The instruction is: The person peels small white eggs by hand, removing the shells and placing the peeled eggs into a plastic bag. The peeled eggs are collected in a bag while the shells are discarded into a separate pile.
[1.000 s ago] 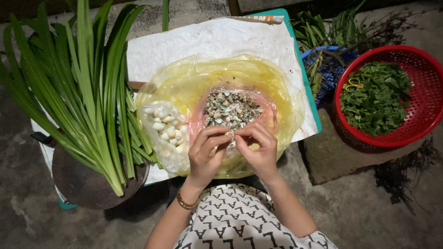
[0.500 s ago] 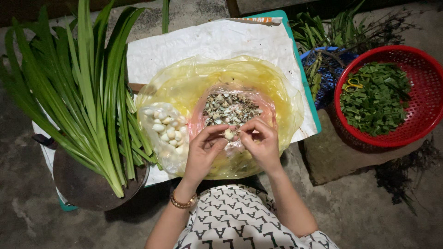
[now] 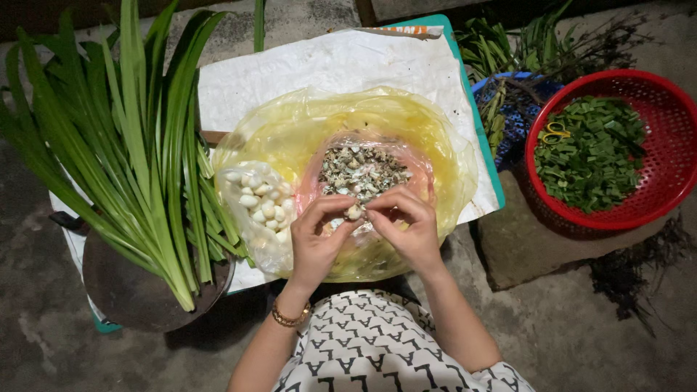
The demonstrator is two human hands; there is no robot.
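Nearest the body, the left hand [image 3: 317, 243] and right hand [image 3: 405, 229] meet fingertip to fingertip, both pinched closed on one pale garlic clove [image 3: 353, 212] held just above the pink bag of skins [image 3: 361, 170]. That bag sits inside a yellow plastic bag [image 3: 435, 138], with a clear bag of peeled cloves [image 3: 260, 205] just left of it. A white sheet [image 3: 327, 69] lies beneath. Long green leaves [image 3: 131, 145] lie left; a red basket [image 3: 664, 210] of chopped greens [image 3: 592, 156] stands right.
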